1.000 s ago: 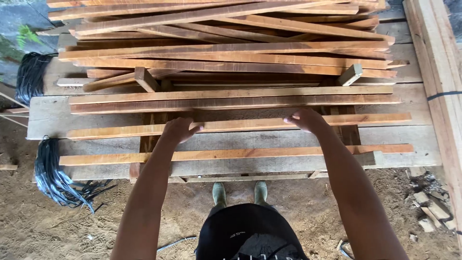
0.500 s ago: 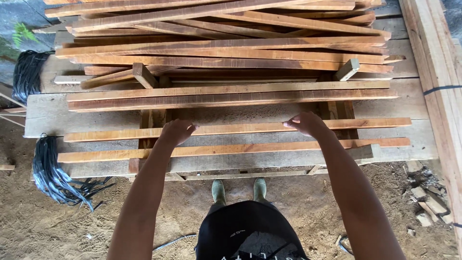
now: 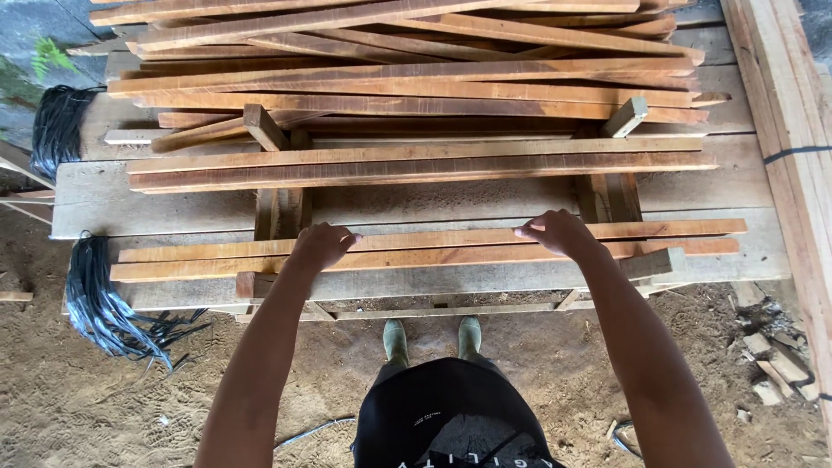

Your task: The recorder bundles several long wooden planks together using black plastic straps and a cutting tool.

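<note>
Spanning nearly the whole view, a rough wooden bench point(image 3: 173, 204) carries a loose heap of long reddish slats point(image 3: 407, 78) at its far side. Two more slats point(image 3: 416, 165) lie side by side across the middle. Nearest the person, a pair of slats point(image 3: 433, 247) rests along the front edge. The left hand point(image 3: 322, 246) and right hand point(image 3: 559, 232) lie on this pair, fingers curled loosely together over the wood. Black strap bundles point(image 3: 100, 303) hang at the left.
</note>
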